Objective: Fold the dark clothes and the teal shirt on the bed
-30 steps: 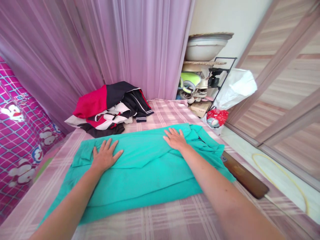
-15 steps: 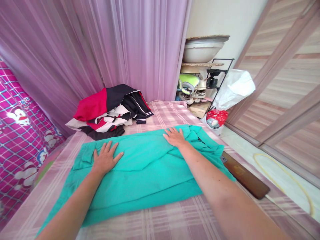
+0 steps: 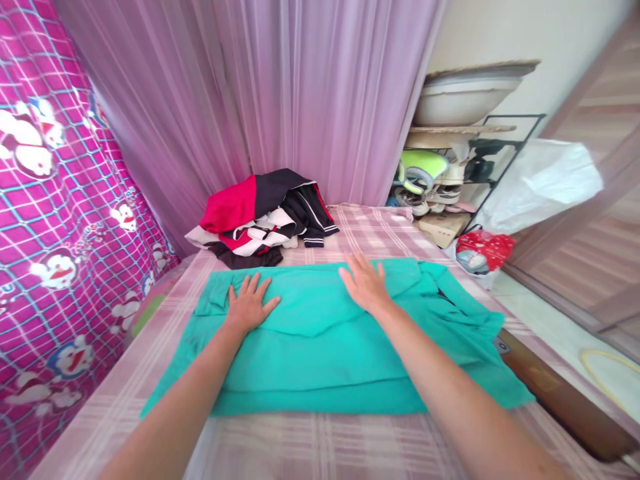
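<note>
A teal garment (image 3: 320, 360), folded into a wide flat shape with some creases, lies across the checked bed cover (image 3: 320, 443). On its upper left part my left hand (image 3: 249, 305) rests with fingers spread. My right hand (image 3: 366, 283) is over the upper middle of the cloth, fingers apart and a little blurred; whether it touches the cloth is hard to tell. Neither hand grips anything. The right end of the garment is rumpled and partly overlaps a brown phone (image 3: 555, 383).
Red, black and white clothes (image 3: 270, 220) are heaped at the back, before a purple curtain (image 3: 320, 100). Pink patterned fabric (image 3: 60, 267) hangs at left. A shoe rack (image 3: 505, 177) holding a basin (image 3: 465, 100), a white bag (image 3: 545, 183) and a red bag (image 3: 485, 250) stand at right.
The view has turned left, so things appear farther right. My right hand has shifted left over the teal cloth, towards my left hand. My left hand remains on the cloth's upper left part.
</note>
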